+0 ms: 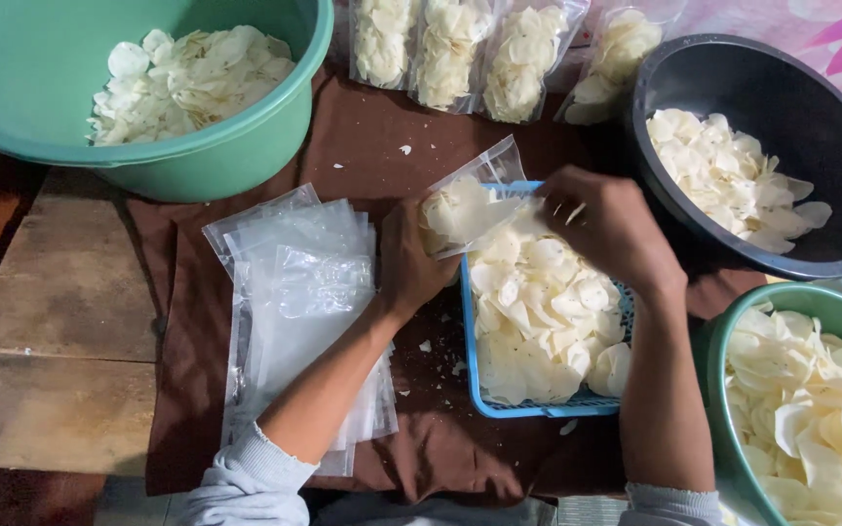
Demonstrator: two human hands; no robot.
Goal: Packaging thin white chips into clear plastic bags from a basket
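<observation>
- Left hand (411, 263): closed on the small clear bag (470, 200), pinching its lower edge; bag held tilted with the mouth propped open toward the right, probably for easy filling.
- Right hand (608, 226): fingers bunched at the bag mouth, apparently closed on a few pale chips; exact contents of the grip hidden by the fingers.
- Bag position: between both hands, directly above the far end of the blue basket (518, 404), likely so dropped chips land back in it.
- Blue basket: heaped with pale chips, on the brown cloth (187, 390) near the desk's near edge.
- Stack of empty clear bags (294, 292): flat on the cloth, just left of the left forearm, within reach.
- Filled bags (460, 49): lined along the far edge.
- Green basin (246, 127) at far left corner, black basin (782, 73) at far right, second green basin (723, 351) at near right; all holding chips.
</observation>
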